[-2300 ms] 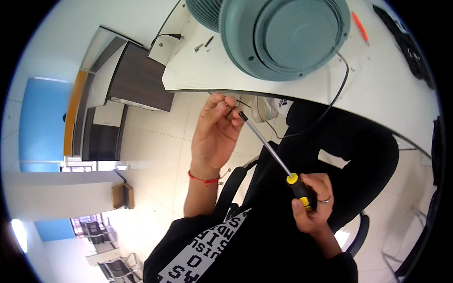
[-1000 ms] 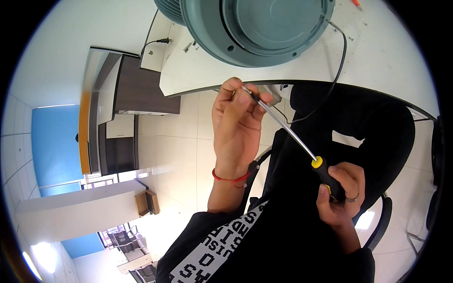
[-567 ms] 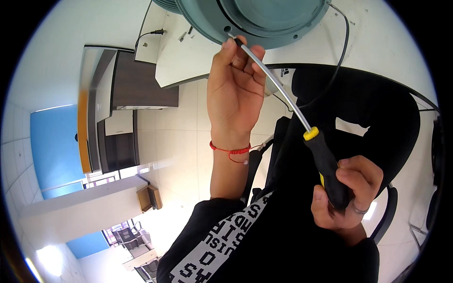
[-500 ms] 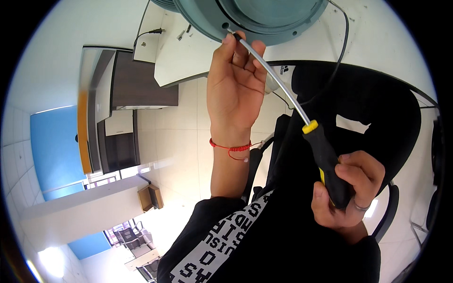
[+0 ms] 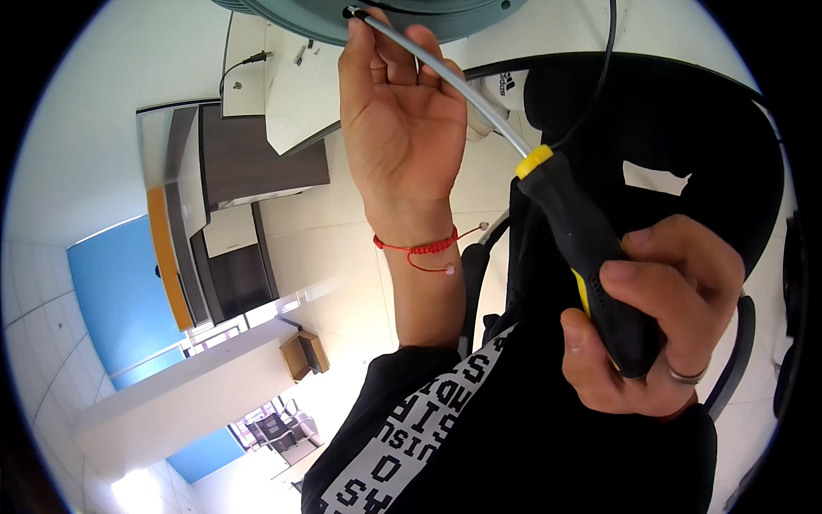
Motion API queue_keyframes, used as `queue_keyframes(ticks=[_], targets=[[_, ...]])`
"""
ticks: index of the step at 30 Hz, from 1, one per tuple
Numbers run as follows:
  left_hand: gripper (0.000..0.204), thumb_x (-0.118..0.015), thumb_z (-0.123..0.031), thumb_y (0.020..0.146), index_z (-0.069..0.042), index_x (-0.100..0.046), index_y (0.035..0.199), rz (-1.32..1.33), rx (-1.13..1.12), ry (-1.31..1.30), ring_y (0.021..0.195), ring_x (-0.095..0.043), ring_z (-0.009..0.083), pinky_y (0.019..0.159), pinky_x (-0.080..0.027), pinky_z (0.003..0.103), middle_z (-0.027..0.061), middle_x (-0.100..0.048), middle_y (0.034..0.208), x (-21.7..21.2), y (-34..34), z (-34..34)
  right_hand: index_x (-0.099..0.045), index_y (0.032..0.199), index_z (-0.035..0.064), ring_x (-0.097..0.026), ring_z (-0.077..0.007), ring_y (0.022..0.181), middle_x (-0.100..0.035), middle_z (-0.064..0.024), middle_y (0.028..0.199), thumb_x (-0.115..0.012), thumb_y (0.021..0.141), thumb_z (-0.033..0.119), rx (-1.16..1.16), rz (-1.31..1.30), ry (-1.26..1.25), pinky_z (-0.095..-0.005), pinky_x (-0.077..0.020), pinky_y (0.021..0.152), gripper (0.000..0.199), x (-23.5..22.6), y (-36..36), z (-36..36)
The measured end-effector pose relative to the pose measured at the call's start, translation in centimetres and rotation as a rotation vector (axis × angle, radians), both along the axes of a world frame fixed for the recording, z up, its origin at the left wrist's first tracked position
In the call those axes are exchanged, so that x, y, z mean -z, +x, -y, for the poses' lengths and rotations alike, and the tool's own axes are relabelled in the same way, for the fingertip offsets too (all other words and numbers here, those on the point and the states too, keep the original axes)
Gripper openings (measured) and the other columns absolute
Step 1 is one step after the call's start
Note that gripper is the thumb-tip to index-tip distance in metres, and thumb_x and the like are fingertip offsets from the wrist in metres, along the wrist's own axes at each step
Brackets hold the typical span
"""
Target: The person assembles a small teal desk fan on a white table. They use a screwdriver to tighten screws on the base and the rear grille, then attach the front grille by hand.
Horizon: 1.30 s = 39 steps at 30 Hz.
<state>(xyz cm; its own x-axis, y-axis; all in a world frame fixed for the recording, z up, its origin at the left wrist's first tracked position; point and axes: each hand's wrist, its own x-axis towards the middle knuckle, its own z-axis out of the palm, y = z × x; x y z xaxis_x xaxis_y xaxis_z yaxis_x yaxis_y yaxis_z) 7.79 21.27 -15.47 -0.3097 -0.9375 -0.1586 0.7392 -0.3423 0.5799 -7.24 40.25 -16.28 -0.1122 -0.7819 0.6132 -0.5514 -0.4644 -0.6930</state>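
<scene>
My right hand is wrapped round the black and yellow handle of a long screwdriver. Its steel shaft slants up and left to my left hand, which lies palm up with a red cord bracelet at the wrist. Left thumb and forefinger pinch the blade end close to a hole in the rim of a grey-green round housing. A small bright metal bit shows at the tip, partly hidden by the fingers; I cannot tell whether it is a screw.
The housing rests on a white table with a dark edge. A black cable hangs down at the right. A black plug and small metal parts lie at the left. Below are my black-clad legs; a dark cabinet stands beyond.
The view has shifted, so the housing sits higher in the picture. Both hands keep their hold on the screwdriver, its tip still at the rim hole.
</scene>
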Motion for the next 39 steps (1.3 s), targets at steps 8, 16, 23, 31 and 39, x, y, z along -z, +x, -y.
queue_keyframes(ticks=[8,16,23,31,39], targets=[[0.019,-0.065,-0.023,0.1,-0.008,-0.076,0.098,-0.112,0.064,0.098,0.088,-0.067,0.0169,0.07,-0.047,0.028,0.0024,-0.076,0.096,-0.4,0.4,0.1,-0.054,0.123,0.0096,-0.056,-0.0235,0.096,-0.05,-0.0167,0.115,-0.078,0.073,0.022,-0.044,-0.099,0.015,-0.0291,-0.049,0.067,0.056,-0.6,-1.2,0.0],[0.019,-0.067,-0.022,0.099,-0.006,-0.076,0.102,-0.116,0.03,0.123,0.083,-0.063,0.0155,0.069,-0.046,0.028,0.0026,-0.073,0.09,-0.6,0.0,-0.1,-0.053,0.125,0.0089,-0.056,-0.0238,0.097,-0.051,-0.0179,0.116,-0.078,0.074,0.02,-0.124,-0.269,0.034,-0.0283,-0.0495,0.065,0.058,-1.9,-2.7,0.6],[0.018,-0.067,-0.021,0.099,-0.005,-0.075,0.103,-0.135,0.033,0.11,0.082,-0.061,0.0155,0.069,-0.046,0.028,0.0039,-0.072,0.089,-0.6,-0.1,-0.2,-0.055,0.125,0.0092,-0.058,-0.0219,0.091,-0.05,-0.0192,0.118,-0.08,0.073,0.016,-0.111,-0.214,0.03,-0.0267,-0.0501,0.061,0.059,-1.7,-2.4,1.0],[0.019,-0.066,-0.022,0.1,-0.005,-0.075,0.104,-0.141,0.036,0.107,0.08,-0.06,0.0152,0.068,-0.046,0.027,0.005,-0.071,0.088,-0.6,-0.1,-0.4,-0.056,0.124,0.0074,-0.058,-0.021,0.089,-0.051,-0.0202,0.118,-0.081,0.07,0.013,-0.116,-0.17,-0.02,-0.0257,-0.0495,0.061,0.059,-1.3,-1.9,1.5],[0.016,-0.068,-0.019,0.096,-0.006,-0.074,0.101,-0.149,0.116,0.13,0.083,-0.063,0.0186,0.069,-0.049,0.03,0.0049,-0.072,0.089,-1.0,-0.5,-1.1,-0.058,0.12,0.0022,-0.061,-0.0241,0.093,-0.052,-0.023,0.121,-0.08,0.073,0.01,-0.01,-0.197,-0.116,-0.0261,-0.0523,0.069,0.052,-0.6,-0.9,1.9]])
